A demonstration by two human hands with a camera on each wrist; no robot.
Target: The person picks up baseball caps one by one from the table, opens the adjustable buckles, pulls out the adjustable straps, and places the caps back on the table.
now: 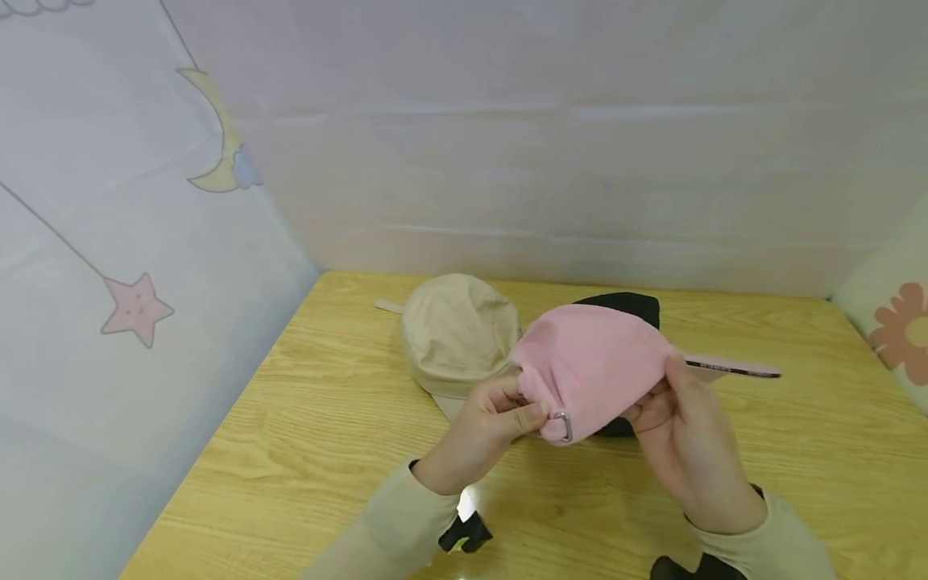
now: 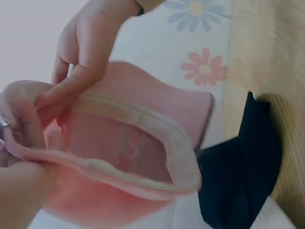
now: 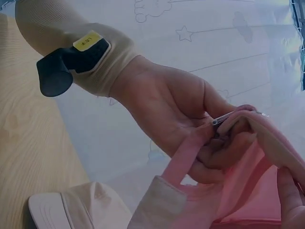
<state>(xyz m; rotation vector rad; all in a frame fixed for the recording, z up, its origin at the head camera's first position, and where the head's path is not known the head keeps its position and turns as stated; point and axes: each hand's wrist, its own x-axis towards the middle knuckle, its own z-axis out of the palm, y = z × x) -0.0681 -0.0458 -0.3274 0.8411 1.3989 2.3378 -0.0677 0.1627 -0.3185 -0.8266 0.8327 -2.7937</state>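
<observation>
A pink baseball cap (image 1: 594,362) is held up over the table, its brim (image 1: 732,368) pointing right. My left hand (image 1: 482,431) pinches its back strap, thumb beside the metal buckle (image 1: 564,427). With thumb and fingers my right hand (image 1: 692,455) grips the edge where crown meets brim. The left wrist view looks into the cap's opening, where the pale inner sweatband (image 2: 178,148) shows. In the right wrist view, the strap's loose end (image 3: 183,162) hangs by the left fingers. Behind the pink cap lie a beige cap (image 1: 457,330) and a partly hidden black cap (image 1: 638,308).
The caps are on a wood-grain table (image 1: 290,435). A pale printed backdrop (image 1: 507,161) rises along its back and sides. Both forearms wear beige sleeves with black wrist devices; one device (image 1: 466,532) shows below the left hand.
</observation>
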